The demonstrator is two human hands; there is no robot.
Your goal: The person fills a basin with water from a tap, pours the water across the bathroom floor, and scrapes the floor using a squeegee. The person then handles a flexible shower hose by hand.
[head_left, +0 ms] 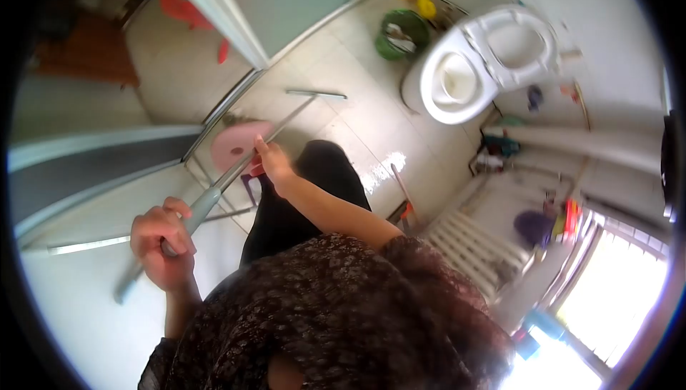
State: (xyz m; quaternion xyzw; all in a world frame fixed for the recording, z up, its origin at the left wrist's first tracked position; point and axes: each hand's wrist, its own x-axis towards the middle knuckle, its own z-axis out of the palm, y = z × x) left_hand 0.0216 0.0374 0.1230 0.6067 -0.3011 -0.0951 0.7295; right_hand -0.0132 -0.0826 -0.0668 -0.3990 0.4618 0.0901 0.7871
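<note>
A long-handled squeegee [291, 116] runs diagonally from the lower left toward the middle of the floor, its narrow crossbar lying on the pale tiles. My left hand [163, 238] is closed around the thick grey-green grip at the upper end of its handle. Further down the metal shaft, my right hand [273, 164] pinches it between thumb and fingers. Below and behind the shaft is a pink round stool [232, 144], partly hidden by the handle and my right hand.
A white toilet [446, 86] with its lid raised stands at the upper right. Near it is a green bin [401, 36]. Glass door panels [307, 4] and their floor track [221, 108] lie to the left. A white radiator [475, 247] is at the right.
</note>
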